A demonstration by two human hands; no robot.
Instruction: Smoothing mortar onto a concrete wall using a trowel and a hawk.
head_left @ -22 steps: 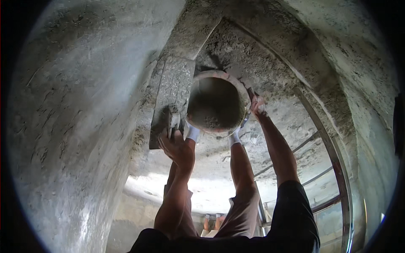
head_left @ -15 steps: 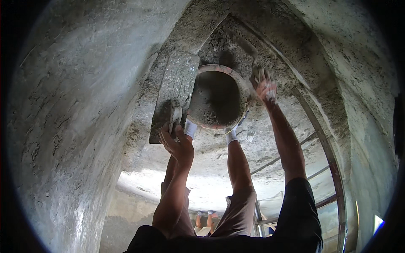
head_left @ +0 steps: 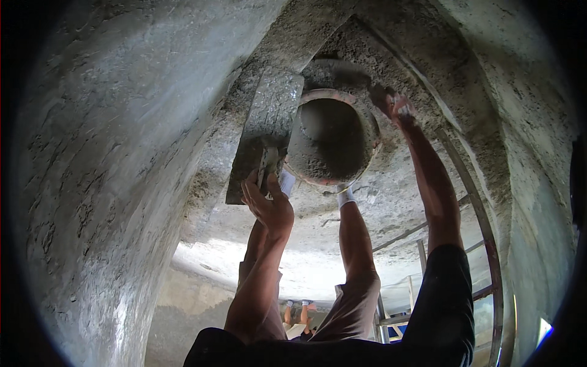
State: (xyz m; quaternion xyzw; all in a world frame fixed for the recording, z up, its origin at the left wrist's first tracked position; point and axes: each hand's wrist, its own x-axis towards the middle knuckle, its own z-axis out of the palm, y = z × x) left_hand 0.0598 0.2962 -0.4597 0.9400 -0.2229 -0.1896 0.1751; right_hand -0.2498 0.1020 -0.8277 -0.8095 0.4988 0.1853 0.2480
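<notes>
My left hand (head_left: 269,205) is closed round the handle of a long rectangular plastering float (head_left: 269,113), its grey face wet and smeared with mortar. The float stands just left of a round basin (head_left: 327,94) holding dark grey mortar (head_left: 339,156). Up beyond the basin's right side, my right hand (head_left: 400,109) grips a trowel (head_left: 351,75). Motion blurs its blade, which is over the rough, dark mortar (head_left: 342,46) past the basin; whether it touches cannot be made out. My fingers partly hide both handles.
A grey plastered wall (head_left: 110,153) curves up on the left, another (head_left: 532,122) on the right. A curved metal frame (head_left: 474,183) with crossbars runs along the right. My feet in white socks (head_left: 346,194) are by the basin. Another person's legs (head_left: 296,314) show far below.
The trowel has swung, its blade turning leftward, and my right hand has shifted slightly right and up. The basin and float sit a little farther right in view; my left hand keeps its grip.
</notes>
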